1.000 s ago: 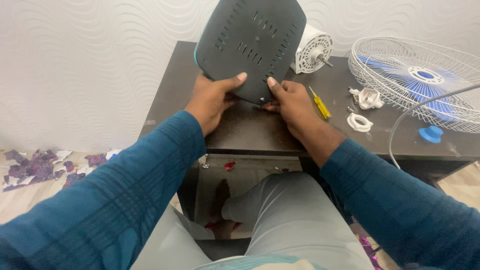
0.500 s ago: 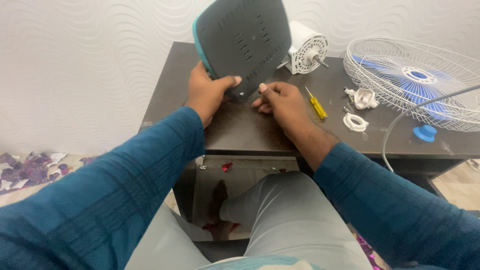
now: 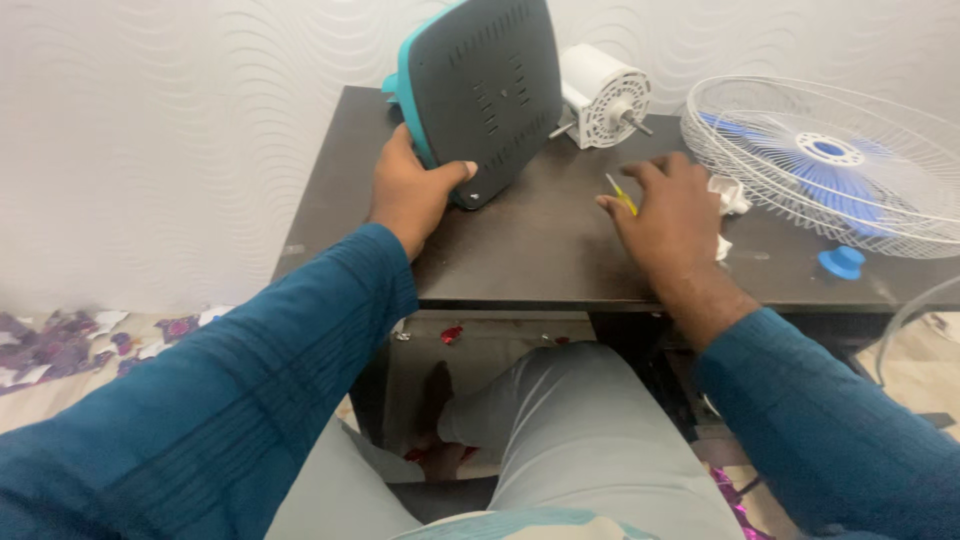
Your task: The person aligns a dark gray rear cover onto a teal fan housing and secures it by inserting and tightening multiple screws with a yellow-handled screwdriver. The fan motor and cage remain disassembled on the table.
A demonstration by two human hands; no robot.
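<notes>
My left hand (image 3: 411,192) grips the lower left edge of a dark grey slotted base panel (image 3: 490,90) with a teal rim, holding it tilted upright on the dark table (image 3: 520,250). My right hand (image 3: 673,215) is off the panel, fingers spread, hovering over a small yellow screwdriver (image 3: 620,193) and white plastic parts (image 3: 724,196) on the table. A white fan motor (image 3: 603,95) lies just behind the panel.
A white wire fan guard (image 3: 830,160) with blue blades inside lies at the table's right. A blue knob (image 3: 842,262) sits near the front edge. A grey cable (image 3: 915,310) loops at the right. Purple scraps (image 3: 50,340) litter the floor at left.
My right hand let go of the panel and moved right onto the screwdriver area. My left hand turned the panel more edge-on and shifted it left.
</notes>
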